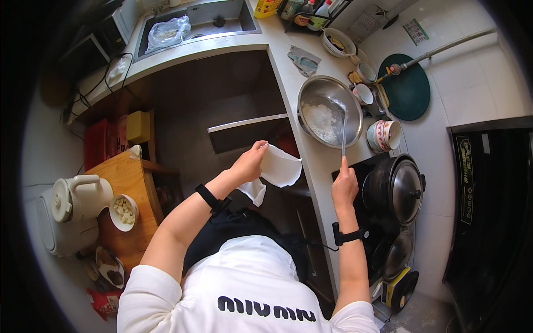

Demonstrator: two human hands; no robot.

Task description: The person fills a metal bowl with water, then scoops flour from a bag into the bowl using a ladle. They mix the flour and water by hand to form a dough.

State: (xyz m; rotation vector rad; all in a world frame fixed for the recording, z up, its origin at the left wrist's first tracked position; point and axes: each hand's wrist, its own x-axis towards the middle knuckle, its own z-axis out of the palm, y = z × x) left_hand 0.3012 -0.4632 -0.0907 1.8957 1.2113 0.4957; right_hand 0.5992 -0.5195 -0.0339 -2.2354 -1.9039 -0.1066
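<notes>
A stainless steel bowl (310,89) stands on the white counter at the right, with white powder that looks like flour (320,120) in it. My right hand (344,187) grips the handle of a metal ladle or spoon (344,133), whose head rests inside the bowl against the far wall. My left hand (250,162) pinches a white sheet (282,166), paper or thin cloth, which hangs left of the counter edge over the dark floor. A grey-blue rag or torn wrapper (305,61) lies on the counter beyond the bowl.
Stacked bowls (384,135) and a lidded pot (404,191) stand right of the steel bowl. A white basket (338,41) is farther back. The sink (204,37) holds a plastic bag. At the left, a wooden table (145,183) bears a bowl of garlic cloves (124,212) beside a cream appliance (79,200).
</notes>
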